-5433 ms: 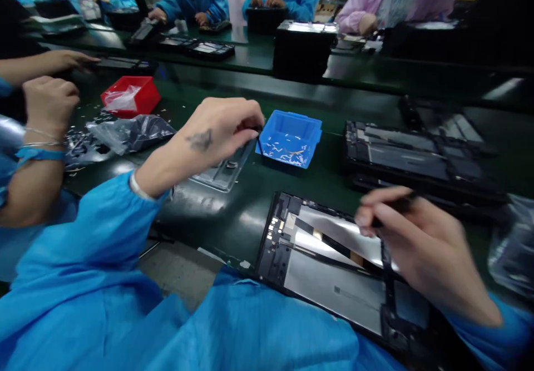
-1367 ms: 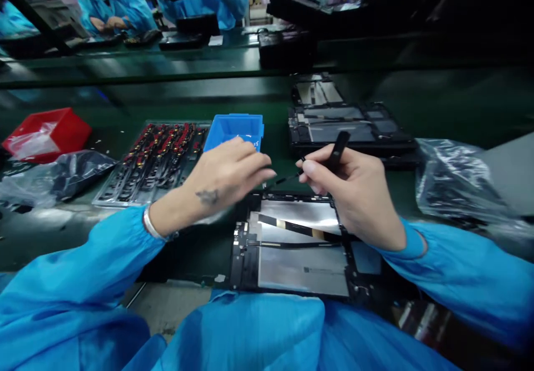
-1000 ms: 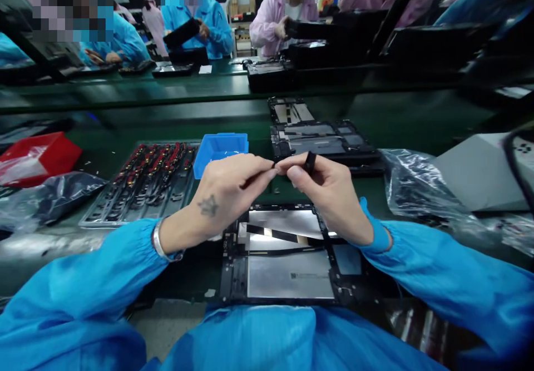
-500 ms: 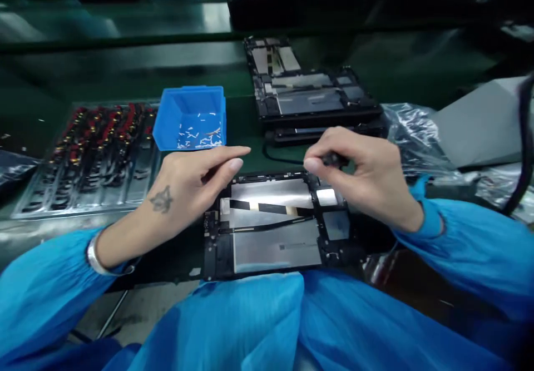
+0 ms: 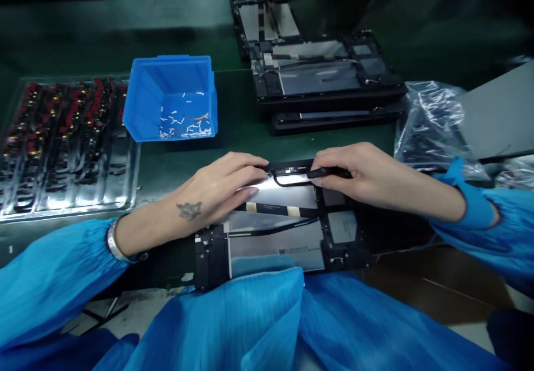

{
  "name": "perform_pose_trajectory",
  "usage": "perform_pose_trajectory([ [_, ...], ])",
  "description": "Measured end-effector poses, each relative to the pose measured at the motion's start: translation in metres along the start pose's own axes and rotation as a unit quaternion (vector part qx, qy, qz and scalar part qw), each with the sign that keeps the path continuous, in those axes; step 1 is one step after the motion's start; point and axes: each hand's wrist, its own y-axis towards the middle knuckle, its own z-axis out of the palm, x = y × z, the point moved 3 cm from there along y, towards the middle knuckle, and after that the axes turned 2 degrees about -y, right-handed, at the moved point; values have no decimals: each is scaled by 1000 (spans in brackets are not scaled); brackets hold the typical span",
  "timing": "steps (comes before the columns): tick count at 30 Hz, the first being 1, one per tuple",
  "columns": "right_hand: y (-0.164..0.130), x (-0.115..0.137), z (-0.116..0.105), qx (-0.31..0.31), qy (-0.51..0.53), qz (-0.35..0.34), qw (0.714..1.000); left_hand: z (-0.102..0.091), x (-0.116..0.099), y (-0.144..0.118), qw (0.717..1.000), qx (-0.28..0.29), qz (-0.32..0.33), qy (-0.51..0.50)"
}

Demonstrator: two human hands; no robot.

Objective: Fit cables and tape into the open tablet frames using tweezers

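An opened tablet (image 5: 275, 254) with bare silver battery panels lies in front of me, close to my apron. My left hand (image 5: 221, 184) reaches over its upper left part, fingers stretched out and slightly apart. Its fingertips are at the tablet's far edge, beside one end of a thin black cable (image 5: 287, 184). My right hand (image 5: 359, 173) pinches a small dark part (image 5: 334, 172) at the upper right of the tablet. The cable curves from this part toward my left fingertips. Whether the left fingertips touch the cable I cannot tell.
A blue bin (image 5: 146, 98) with small white pieces stands at the left, beside a clear tray (image 5: 125, 165) of red and black components. More opened tablets (image 5: 317, 82) are stacked behind. Clear plastic bags (image 5: 434, 120) and a grey-white panel (image 5: 500, 115) lie at the right.
My right hand has lowered the small dark part toward the tablet's far edge. My left hand has moved right, its fingers now spread at that edge. The whole view has shifted downward.
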Motion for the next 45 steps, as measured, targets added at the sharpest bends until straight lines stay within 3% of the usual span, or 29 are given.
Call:
perform_pose_trajectory([
  [6,2,-1,1,-1,-39,26,999,9,6,-7,998,52,-22,-17],
  [14,3,1,4,-14,-50,42,998,10,1,-2,996,53,22,73],
  [28,4,0,4,-11,-56,33,998,10,-3,0,986,63,83,131],
  [38,-4,-4,-1,-40,45,20,998,2,-15,5,941,30,187,280],
  [45,-5,9,2,-77,-63,37,994,2,-10,3,947,30,195,253],
])
